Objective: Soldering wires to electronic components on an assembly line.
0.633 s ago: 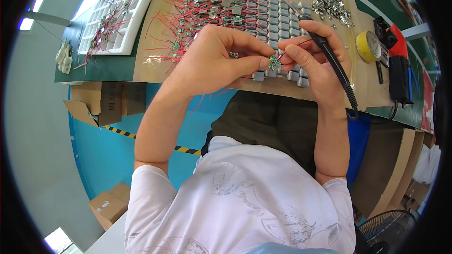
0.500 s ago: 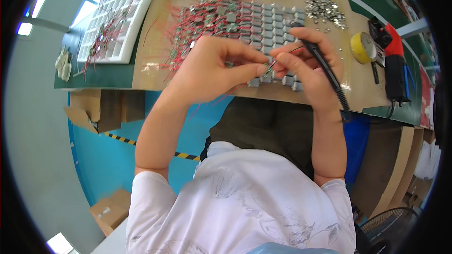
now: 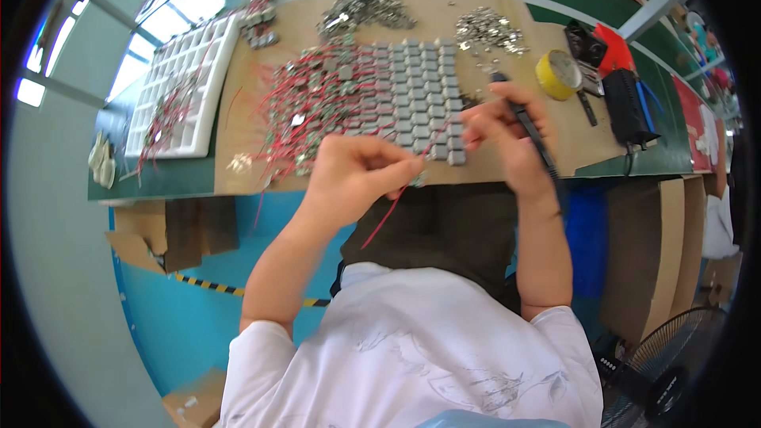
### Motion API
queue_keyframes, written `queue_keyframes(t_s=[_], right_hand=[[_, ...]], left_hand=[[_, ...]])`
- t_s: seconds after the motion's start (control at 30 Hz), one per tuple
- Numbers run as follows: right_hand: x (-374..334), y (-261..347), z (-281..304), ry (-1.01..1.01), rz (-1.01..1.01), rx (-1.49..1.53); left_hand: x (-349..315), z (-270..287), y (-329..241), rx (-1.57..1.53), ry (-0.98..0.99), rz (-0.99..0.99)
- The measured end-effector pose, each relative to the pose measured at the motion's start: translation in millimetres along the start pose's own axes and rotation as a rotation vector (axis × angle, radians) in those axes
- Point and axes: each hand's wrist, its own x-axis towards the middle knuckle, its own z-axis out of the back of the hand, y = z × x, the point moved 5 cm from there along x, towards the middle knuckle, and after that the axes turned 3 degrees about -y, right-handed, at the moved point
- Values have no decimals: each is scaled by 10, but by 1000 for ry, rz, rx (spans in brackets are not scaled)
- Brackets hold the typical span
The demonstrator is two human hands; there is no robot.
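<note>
My left hand (image 3: 357, 174) is closed at the near edge of the bench, thumb and forefinger pinching a small green circuit board (image 3: 418, 180). A red wire (image 3: 382, 222) hangs down from this pinch. To the right, my right hand (image 3: 515, 139) is closed round a black corded tool that looks like a soldering iron (image 3: 529, 128), slanting across the hand; its fingers are blurred. Beyond and between the hands stand rows of small grey blocks (image 3: 416, 87). To their left lies a mass of small green boards with red wires (image 3: 309, 103).
Two heaps of small silvery metal pieces, one (image 3: 365, 12) at the back and one (image 3: 491, 30) farther right. A yellow tape roll (image 3: 558, 75) and a black box (image 3: 629, 107) stand at right. A white compartment tray (image 3: 178, 87) sits left; a fan (image 3: 674, 372) is low right.
My hands have moved apart: the left came lower and nearer, keeping the small board, while the right drew away with the black tool. The whole view has shifted as well.
</note>
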Motion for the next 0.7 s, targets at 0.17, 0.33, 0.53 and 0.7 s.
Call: queue_keyframes(t_s=[0.17, 0.33, 0.53, 0.7], right_hand=[[-74, 203, 303, -108, 81, -112], [-253, 257, 440, -131, 79, -123], [-440, 303, 524, -160, 55, -154], [-523, 377, 547, -160, 81, -157]], left_hand=[[6, -69, -46, -208, -16, -21], [-51, -87, -107, -230, -16, -56], [-131, -101, -166, -233, -10, -98], [-220, -70, -222, -230, -22, -145]])
